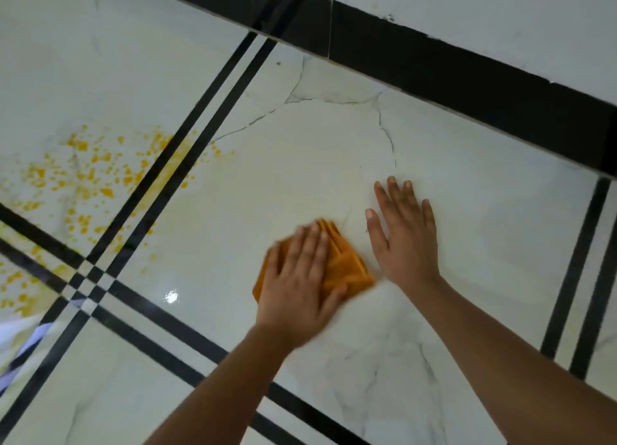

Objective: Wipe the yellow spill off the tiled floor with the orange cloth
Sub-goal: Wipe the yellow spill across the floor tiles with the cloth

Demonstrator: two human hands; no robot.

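My left hand [300, 277] presses flat on the folded orange cloth [347, 264], which lies on the white marble-look tiled floor [300, 164]; the hand looks motion-blurred. Just right of the cloth, my right hand [405, 234] rests palm down on the tile with fingers spread, holding nothing. The yellow spill [86, 177] is a scatter of orange-yellow droplets on the tile to the left, crossing the double black tile lines. More droplets [16, 284] lie at the far left edge. A faint yellowish smear tints the tile around the cloth.
Double black strips [187, 164] cross the floor and meet at lower left. A black skirting band [467, 77] runs below a white wall at the top right. Hairline cracks [384, 124] mark the tile beyond my hands. Another black double strip [581, 277] runs at the right.
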